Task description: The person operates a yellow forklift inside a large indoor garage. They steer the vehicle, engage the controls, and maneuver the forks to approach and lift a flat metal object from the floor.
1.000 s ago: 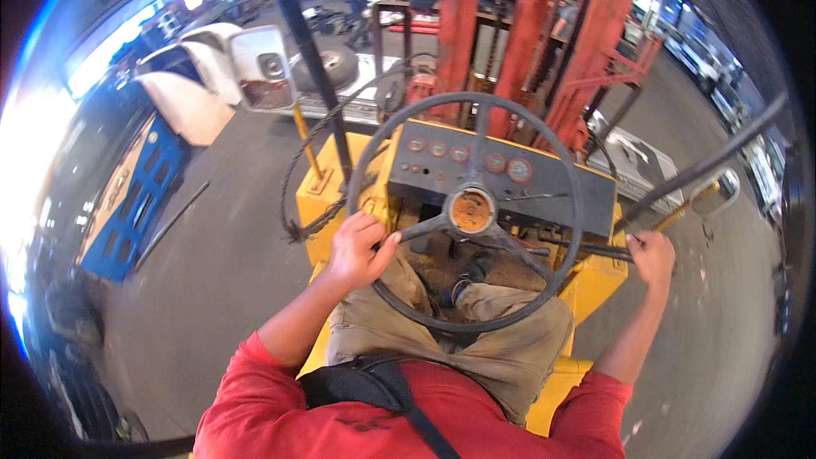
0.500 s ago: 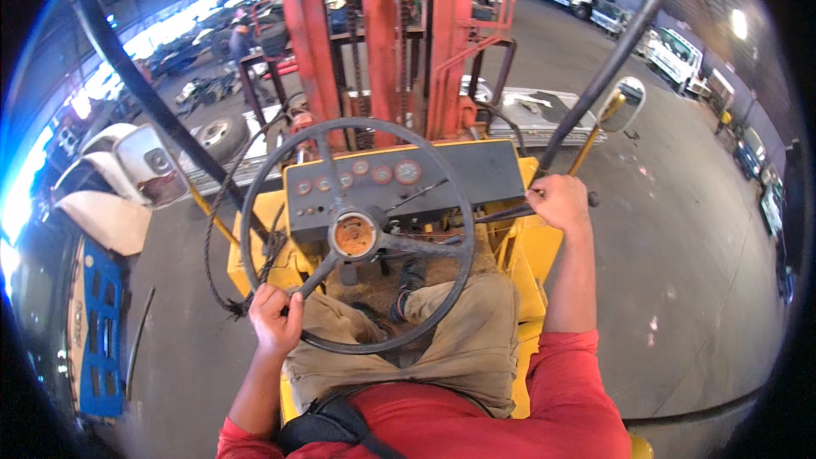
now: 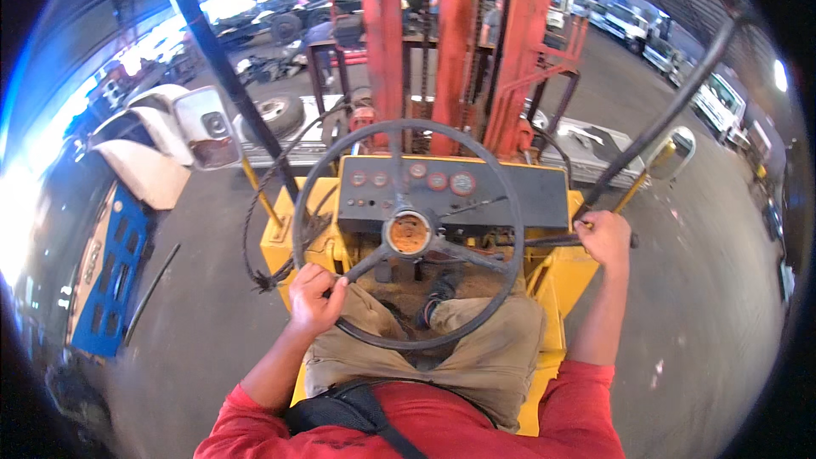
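Floor (image 3: 680,323) grey concrete, depot | left hand (image 3: 313,299) grips steering wheel (image 3: 408,234) | right hand (image 3: 605,240) clasps lever (image 3: 552,240)

Bright daylight glare at left edge, shaded interior, fisheye bending, dark corners

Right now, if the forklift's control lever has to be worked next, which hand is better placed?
Right. The right hand is already closed on the dark control lever beside the instrument panel. The left hand grips the lower-left rim of the steering wheel, across the cab.
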`<state>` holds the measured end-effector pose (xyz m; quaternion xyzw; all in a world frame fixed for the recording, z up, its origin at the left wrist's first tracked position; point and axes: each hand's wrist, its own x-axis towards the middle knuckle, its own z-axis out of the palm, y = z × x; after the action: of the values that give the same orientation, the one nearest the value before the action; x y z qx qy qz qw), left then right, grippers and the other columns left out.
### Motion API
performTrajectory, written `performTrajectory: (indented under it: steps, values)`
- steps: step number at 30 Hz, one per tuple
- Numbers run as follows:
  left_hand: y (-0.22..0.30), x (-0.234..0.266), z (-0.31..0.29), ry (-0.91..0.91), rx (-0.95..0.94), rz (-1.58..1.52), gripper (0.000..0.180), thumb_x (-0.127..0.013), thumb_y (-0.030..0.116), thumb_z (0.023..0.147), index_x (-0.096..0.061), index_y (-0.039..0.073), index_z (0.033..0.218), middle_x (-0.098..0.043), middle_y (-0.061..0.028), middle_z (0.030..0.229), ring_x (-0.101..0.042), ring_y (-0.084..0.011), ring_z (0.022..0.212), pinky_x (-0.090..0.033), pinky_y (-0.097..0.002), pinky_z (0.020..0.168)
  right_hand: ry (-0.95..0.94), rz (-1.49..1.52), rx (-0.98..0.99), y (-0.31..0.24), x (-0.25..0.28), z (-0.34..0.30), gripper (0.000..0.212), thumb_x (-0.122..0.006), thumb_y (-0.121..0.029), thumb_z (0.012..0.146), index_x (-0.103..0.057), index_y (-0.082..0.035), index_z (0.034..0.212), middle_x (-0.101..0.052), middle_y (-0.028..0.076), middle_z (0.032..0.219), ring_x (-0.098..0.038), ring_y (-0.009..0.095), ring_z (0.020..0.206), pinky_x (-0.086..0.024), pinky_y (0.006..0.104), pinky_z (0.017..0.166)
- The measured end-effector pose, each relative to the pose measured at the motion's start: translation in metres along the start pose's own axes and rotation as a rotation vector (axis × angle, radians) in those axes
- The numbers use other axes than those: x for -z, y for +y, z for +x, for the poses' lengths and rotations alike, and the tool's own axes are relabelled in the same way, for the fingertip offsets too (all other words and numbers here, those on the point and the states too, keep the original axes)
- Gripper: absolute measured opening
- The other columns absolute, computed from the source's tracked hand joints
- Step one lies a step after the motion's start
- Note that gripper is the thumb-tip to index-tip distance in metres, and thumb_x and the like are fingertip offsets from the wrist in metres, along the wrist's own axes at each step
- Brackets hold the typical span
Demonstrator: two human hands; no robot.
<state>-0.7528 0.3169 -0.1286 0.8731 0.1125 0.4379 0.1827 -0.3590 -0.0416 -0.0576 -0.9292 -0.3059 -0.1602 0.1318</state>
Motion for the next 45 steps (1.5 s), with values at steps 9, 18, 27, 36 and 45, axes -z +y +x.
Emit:
performTrajectory:
  steps: [9, 18, 27, 36, 45]
  values:
    - [0.001, 0.002, -0.003, 0.007, 0.031, -0.041, 0.030, -0.072, -0.001, 0.084, -0.047, 0.002, 0.067, -0.046, -0.0122, 0.067, -0.047, -0.0314, 0.064, -0.036, -0.0423, 0.060, -0.036, -0.036, -0.050, -0.012, 0.005, 0.000, 0.026, -0.072, -0.039, 0.084, -0.083, -0.015, 0.089, -0.075, 0.014, 0.081, -0.074, 0.037, 0.083, -0.058, 0.0498, 0.080]
    - [-0.002, 0.004, -0.006, 0.007, 0.040, -0.034, 0.028, -0.073, -0.001, 0.084, -0.050, 0.000, 0.068, -0.050, -0.0130, 0.068, -0.050, -0.0321, 0.065, -0.038, -0.0421, 0.060, -0.062, -0.046, -0.048, -0.017, 0.005, 0.004, 0.030, -0.069, -0.042, 0.087, -0.084, -0.016, 0.092, -0.077, 0.015, 0.086, -0.074, 0.037, 0.087, -0.057, 0.0492, 0.084]
    - [-0.008, -0.001, -0.006, 0.008, 0.003, -0.031, 0.029, -0.077, 0.003, 0.081, -0.053, 0.003, 0.065, -0.050, -0.0124, 0.066, -0.050, -0.0333, 0.062, -0.037, -0.0442, 0.058, -0.012, -0.038, -0.026, -0.003, 0.000, -0.004, 0.026, -0.073, -0.038, 0.084, -0.082, -0.014, 0.087, -0.075, 0.015, 0.084, -0.073, 0.039, 0.085, -0.057, 0.0502, 0.079]
    - [-0.013, 0.016, -0.011, -0.001, 0.009, 0.036, 0.033, -0.077, 0.016, 0.085, -0.054, 0.006, 0.065, -0.051, -0.0128, 0.067, -0.053, -0.0351, 0.063, -0.043, -0.0480, 0.059, 0.134, 0.058, 0.109, -0.003, -0.023, 0.000, 0.029, -0.073, -0.033, 0.086, -0.080, -0.007, 0.096, -0.076, 0.019, 0.100, -0.071, 0.042, 0.096, -0.056, 0.0492, 0.084]
    - [-0.025, 0.003, -0.011, 0.123, -0.138, -0.083, 0.032, -0.073, 0.019, 0.087, -0.052, 0.007, 0.065, -0.051, -0.0114, 0.071, -0.055, -0.0346, 0.071, -0.045, -0.0474, 0.064, -0.185, 0.091, 0.153, 0.076, -0.039, 0.031, 0.028, -0.066, -0.025, 0.094, -0.075, 0.002, 0.089, -0.072, 0.023, 0.089, -0.068, 0.039, 0.087, -0.050, 0.0485, 0.081]
